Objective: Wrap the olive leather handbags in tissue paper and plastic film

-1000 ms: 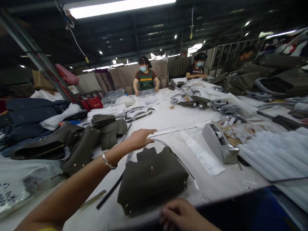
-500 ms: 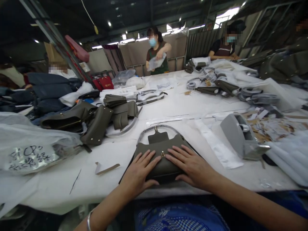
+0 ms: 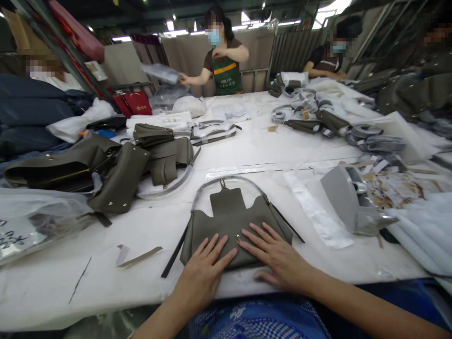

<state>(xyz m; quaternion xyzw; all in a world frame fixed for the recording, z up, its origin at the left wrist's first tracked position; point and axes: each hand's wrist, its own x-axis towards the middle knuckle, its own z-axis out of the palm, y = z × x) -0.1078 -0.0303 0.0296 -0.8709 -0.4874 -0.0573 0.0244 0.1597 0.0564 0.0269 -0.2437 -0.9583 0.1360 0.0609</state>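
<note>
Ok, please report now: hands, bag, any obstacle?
Left hand, right hand: both resting on bag. Bag lying on table, flap open. Scrap at left, apart from bag.

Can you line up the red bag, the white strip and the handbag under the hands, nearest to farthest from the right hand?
From the right hand, in the head view:
1. Handbag: touching it.
2. White strip: right of the handbag.
3. Red bag: far back left.

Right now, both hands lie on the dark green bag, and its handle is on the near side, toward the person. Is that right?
Not quite: the handle is on the far side, away from the person, as the head view shows. The left hand and right hand do lie on the bag.
</note>
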